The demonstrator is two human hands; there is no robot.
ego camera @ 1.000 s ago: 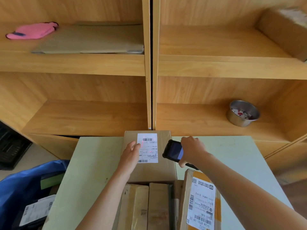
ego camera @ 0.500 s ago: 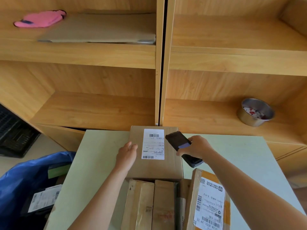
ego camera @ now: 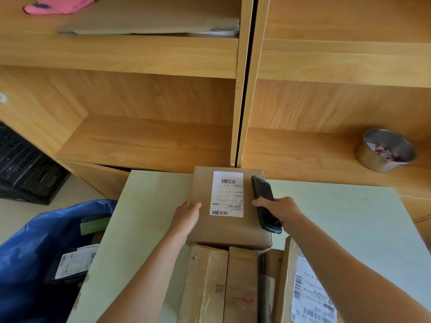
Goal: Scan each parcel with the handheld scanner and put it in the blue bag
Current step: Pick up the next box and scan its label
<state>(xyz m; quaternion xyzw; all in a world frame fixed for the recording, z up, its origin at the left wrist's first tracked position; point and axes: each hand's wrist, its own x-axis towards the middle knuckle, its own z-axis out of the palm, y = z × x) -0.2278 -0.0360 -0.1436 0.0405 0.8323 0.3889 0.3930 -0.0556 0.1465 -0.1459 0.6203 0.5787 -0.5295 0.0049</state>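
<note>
- Scanning step in hand, by the look of it — handheld scanner (ego camera: pixel 264 203) held just beside the white shipping label (ego camera: pixel 226 194) on the flat cardboard parcel (ego camera: pixel 229 206), its head toward the far end.
- Parcel lying flat on the pale green table (ego camera: pixel 149 206), at the far edge, touching the row of brown parcels (ego camera: pixel 224 283) nearer the body.
- Left hand (ego camera: pixel 186 216) resting on the parcel's left edge, fingers straight and together, steadying it — gripping nothing.
- Right hand (ego camera: pixel 278 209) wrapped round the scanner's lower half, fingers curled about its body; screen side turned away, so no telling whether a read has registered.
- Both forearms reaching forward over the near parcels, right wrist angled inward toward the label.
- Next move likely calls for a proper hold on the parcel with the left hand, then a carry leftward and down.
- Blue bag (ego camera: pixel 28 259) open on the floor left of the table, labelled parcels already inside.
</note>
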